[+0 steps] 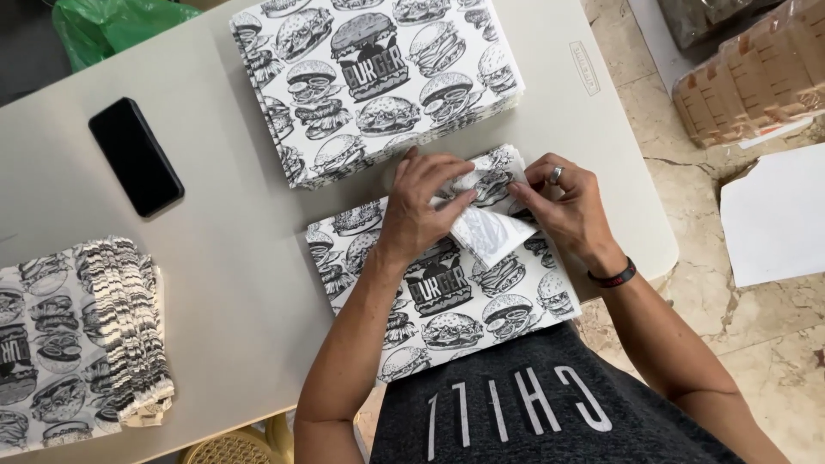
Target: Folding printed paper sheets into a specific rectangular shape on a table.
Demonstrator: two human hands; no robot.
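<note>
Left hand (421,210) pressing down, right hand (563,206) pinching folded corner of burger-print paper sheet (481,292), grip closed on it. Sheet lying on grey surface (232,258); second stack (378,82) at 12 o'clock, black phone (136,156) at 10.

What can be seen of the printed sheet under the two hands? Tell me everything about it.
The printed sheet is thin white paper covered in black line drawings of burgers. It lies flat at the near edge of the grey table, slightly skewed. Its far right corner is folded back, showing a plain white underside. The left hand presses on the fold, while the right hand pinches the folded edge. A matching stack lies just beyond it.
</note>
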